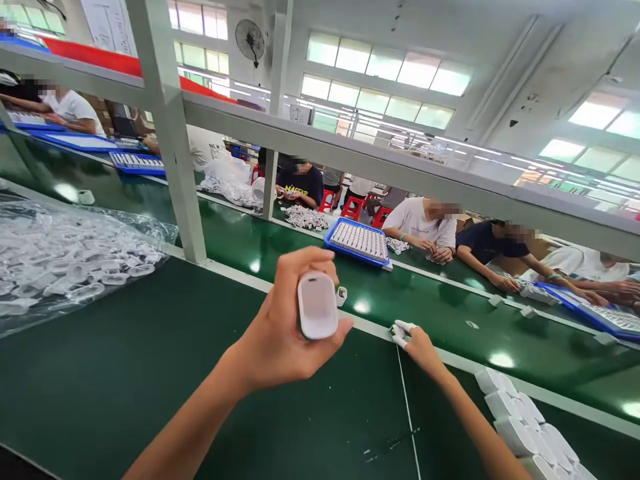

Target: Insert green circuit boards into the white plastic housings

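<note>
- Factory hall, bright skylights overhead, grey shelf frame (pixel 165 133) crossing your view, wall fan (pixel 250 39) high up.
- Dark green bench (pixel 150 373) in front of you; past its pale edge strip runs a green belt (pixel 450 313), probably the line that carries parts between stations.
- Your left hand (pixel 280 333) is raised above the bench, fingers curled round a white plastic case (pixel 318 305); thumb on one side, fingers on the other, flat face turned toward you, likely so you can look it over.
- The case is up in the air, clear of the bench, near the belt edge.
- Your right hand (pixel 417 343) reaches out to the edge strip; fingertips wear white finger cots, pinched down on something tiny at the strip. Cannot tell what it is, or whether it is really gripped.
- Small white piece (pixel 341 295) sits on the belt just beyond the case.
- Stack of white blocks (pixel 525 427) sits at your right, close by that forearm, probably kept within easy reach.
- Clear plastic bag of white parts (pixel 70 260) lies spread open at your left on the bench.
- Across the belt, other people sit working; a blue tray (pixel 359 241) full of small white parts sits before them, another blue tray (pixel 590 310) further right.
</note>
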`<state>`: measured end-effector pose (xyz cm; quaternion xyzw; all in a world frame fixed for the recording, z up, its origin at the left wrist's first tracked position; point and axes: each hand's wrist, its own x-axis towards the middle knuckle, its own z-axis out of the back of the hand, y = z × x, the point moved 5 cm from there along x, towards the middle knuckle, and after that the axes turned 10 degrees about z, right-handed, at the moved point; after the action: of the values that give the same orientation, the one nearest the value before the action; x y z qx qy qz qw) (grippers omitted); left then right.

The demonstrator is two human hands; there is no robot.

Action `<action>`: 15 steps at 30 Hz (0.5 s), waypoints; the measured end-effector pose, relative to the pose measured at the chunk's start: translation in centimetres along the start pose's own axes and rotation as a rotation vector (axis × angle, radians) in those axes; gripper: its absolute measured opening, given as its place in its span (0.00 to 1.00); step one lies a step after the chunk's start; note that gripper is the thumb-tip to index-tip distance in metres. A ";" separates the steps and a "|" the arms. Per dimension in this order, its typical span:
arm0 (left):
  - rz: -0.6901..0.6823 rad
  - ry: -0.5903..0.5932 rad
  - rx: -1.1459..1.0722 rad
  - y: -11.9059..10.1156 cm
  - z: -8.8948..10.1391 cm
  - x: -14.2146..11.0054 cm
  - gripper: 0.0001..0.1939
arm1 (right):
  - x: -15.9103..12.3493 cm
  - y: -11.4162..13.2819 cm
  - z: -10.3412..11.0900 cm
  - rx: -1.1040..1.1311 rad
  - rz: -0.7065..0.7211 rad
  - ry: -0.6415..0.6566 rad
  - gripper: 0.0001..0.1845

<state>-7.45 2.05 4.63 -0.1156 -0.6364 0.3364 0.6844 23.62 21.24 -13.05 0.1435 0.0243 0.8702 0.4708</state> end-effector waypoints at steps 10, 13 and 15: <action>0.029 -0.136 -0.055 0.4 0.6 1.1 0.23 | -5.4 5.1 -0.9 0.203 0.137 0.251 0.30; 0.190 -0.116 -0.176 1.2 -0.2 0.9 0.21 | -4.7 5.1 -1.1 0.326 0.206 0.257 0.26; 0.271 -0.021 -0.178 1.5 -0.8 0.6 0.20 | -4.0 5.1 -1.3 0.399 0.200 0.224 0.19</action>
<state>-7.16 3.75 4.09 -0.2569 -0.6495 0.3690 0.6132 21.20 15.21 -14.35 0.1378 0.2336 0.9009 0.3389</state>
